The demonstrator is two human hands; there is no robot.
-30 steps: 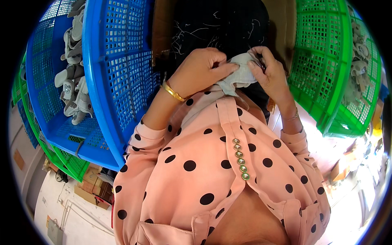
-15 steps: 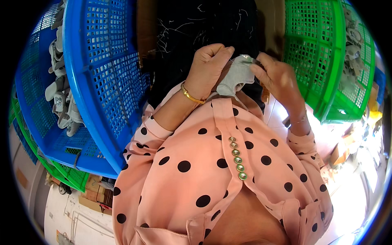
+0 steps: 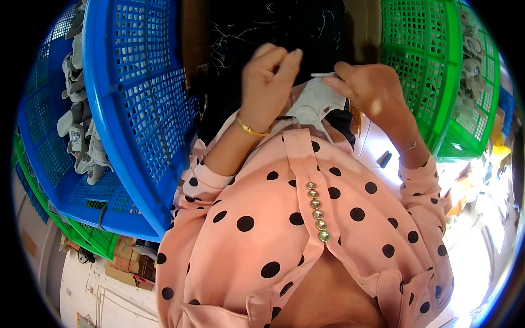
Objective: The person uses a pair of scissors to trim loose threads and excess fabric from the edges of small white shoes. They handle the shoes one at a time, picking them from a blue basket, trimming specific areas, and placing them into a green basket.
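A light grey shoe upper (image 3: 316, 101) lies over my lap, its near edge against the polka-dot blouse. My right hand (image 3: 374, 90) is closed, with thumb and fingertips pinching the upper's far right edge. A thin bright strip shows along that edge beside the fingertips; I cannot make out what it is. My left hand (image 3: 268, 85), with a gold bracelet at the wrist, is held up to the left of the upper, apart from it. Its fingers are curled with the thumb pressed against them, slightly smeared by motion. Whatever it pinches is hidden or too small to see.
A blue plastic basket (image 3: 145, 82) stands close on my left, with grey-white shoe pieces (image 3: 79, 136) beyond its near wall. On my right is a green basket (image 3: 418, 71) with similar pieces (image 3: 473, 71). Loose white threads (image 3: 219, 49) lie on dark cloth ahead.
My left hand has moved up and left, away from the upper. My right hand has shifted slightly right and turned, and more of the upper shows between the hands.
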